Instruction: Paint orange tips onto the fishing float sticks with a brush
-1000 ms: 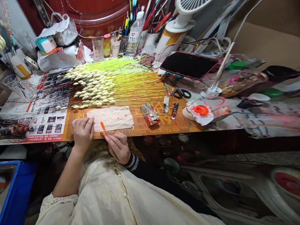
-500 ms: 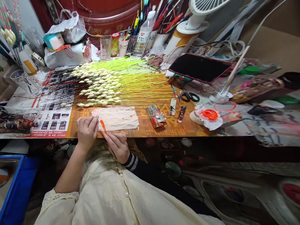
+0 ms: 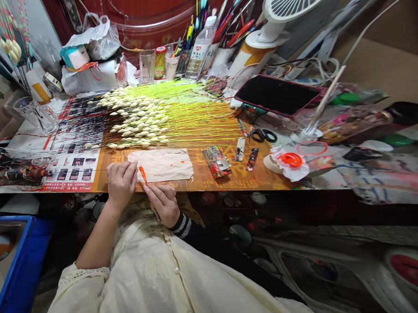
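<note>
My left hand [image 3: 122,178] is closed in a pinch at the edge of a pale cloth [image 3: 164,164]. A thin dark rod [image 3: 92,170] runs into it from a paint-stained motor tool [image 3: 22,174] on the left. Closed round a slim paintbrush, my right hand [image 3: 165,202] sits at the table's front edge. The paintbrush [image 3: 143,174] has an orange tip that points up beside my left fingertips; whether it touches the rod I cannot tell. Behind the cloth lie many fishing floats [image 3: 141,115] with cream bodies, dark stems and yellow-green tips.
To the right sit a tub of orange paint [image 3: 291,160], scissors [image 3: 263,135], a patterned packet [image 3: 216,161] and a tablet [image 3: 279,94]. A fan [image 3: 276,29], bottle [image 3: 200,48] and glass mug [image 3: 37,116] stand farther back. A blue crate [image 3: 18,271] is below left.
The orange brush tip and my right hand have shifted very slightly. My left hand stays in the same place, and the floats lie as before.
</note>
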Tool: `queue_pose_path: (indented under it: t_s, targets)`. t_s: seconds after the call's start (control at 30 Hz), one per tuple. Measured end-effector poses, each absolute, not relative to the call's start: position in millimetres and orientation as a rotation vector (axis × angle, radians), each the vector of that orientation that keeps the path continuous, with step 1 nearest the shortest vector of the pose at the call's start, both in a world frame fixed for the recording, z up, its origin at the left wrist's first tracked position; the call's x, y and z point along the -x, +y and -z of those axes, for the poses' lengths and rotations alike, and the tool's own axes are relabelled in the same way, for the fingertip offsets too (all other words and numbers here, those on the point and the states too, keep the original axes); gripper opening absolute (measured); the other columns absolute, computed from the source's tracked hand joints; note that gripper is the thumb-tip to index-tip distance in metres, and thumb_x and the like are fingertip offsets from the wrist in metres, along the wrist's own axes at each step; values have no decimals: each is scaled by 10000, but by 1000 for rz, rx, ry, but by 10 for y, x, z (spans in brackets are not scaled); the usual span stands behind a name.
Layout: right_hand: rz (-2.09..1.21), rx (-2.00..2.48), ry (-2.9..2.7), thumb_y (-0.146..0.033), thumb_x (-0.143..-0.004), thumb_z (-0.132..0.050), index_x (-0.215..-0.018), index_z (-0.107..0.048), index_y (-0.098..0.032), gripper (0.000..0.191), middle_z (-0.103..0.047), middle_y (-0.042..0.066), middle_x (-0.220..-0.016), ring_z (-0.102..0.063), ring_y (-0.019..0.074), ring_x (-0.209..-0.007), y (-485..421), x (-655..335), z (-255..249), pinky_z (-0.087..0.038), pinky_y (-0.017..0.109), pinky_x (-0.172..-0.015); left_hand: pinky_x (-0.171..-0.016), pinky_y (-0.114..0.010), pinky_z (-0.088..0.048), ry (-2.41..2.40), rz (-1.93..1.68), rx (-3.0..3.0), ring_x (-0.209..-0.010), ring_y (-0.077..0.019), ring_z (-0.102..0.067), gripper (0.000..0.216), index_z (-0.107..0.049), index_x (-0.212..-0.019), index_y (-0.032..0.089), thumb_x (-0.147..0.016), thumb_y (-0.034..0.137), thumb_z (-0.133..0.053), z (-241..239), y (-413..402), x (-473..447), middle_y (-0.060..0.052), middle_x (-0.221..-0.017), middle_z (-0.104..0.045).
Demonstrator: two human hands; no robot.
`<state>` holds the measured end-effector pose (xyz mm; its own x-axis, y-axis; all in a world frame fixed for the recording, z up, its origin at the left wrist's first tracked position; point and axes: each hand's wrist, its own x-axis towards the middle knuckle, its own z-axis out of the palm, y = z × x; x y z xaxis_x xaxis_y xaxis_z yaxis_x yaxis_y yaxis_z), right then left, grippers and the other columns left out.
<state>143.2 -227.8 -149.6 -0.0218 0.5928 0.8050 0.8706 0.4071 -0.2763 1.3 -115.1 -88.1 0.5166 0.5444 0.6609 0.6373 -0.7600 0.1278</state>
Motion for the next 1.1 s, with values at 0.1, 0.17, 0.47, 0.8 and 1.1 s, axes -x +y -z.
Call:
queue_pose_path:
  t_s: [0.1,0.17,0.47,0.8,1.1]
  targets:
    - [364,1285,-1720,-65,-901,-540,-1496,-397,-199,626,-679,99,-1242,-577,223,-1076,-2280,-1429,1492,-433,378,-961,-981,-403,-372,-1016,1067,2603,-1012,-225,-581,287,-642,-1214,214,-943,260,-555,877,-1150,-17,-89,-1097,-700]
    - [367,1283,-1719,-64,-902,-540,-1493,-402,-195,621,-678,101,-1241,-571,221,-1083,-2280,-1427,1493,-430,377,-963,-974,-399,-373,-997,1070,2584,-997,-225,-583,281,-645,-1205,208,-942,257,-559,874,-1150,-19,-85,-1091,-703]
    - [371,1303,-1721,-83,-912,-524,-1503,-385,-218,622,-685,86,-1237,-588,218,-1074,-2283,-1428,1489,-449,374,-955,-974,-412,-375,-1016,1085,2613,-1018,-227,-586,297,-642,-1224,217,-944,263,-551,874,-1155,-16,-97,-1099,-701]
    - [360,1296,-1715,-73,-908,-533,-1506,-380,-222,634,-682,85,-1238,-585,224,-1068,-2279,-1423,1493,-445,380,-950,-979,-420,-374,-1035,1079,2624,-1022,-232,-586,307,-636,-1236,224,-949,267,-537,879,-1158,-17,-99,-1108,-698]
    - [363,1298,-1721,-82,-915,-523,-1509,-370,-213,628,-683,88,-1235,-584,214,-1064,-2282,-1431,1494,-454,373,-947,-972,-419,-382,-1033,1072,2621,-1020,-233,-589,299,-646,-1221,218,-949,266,-532,879,-1148,-17,-100,-1096,-701]
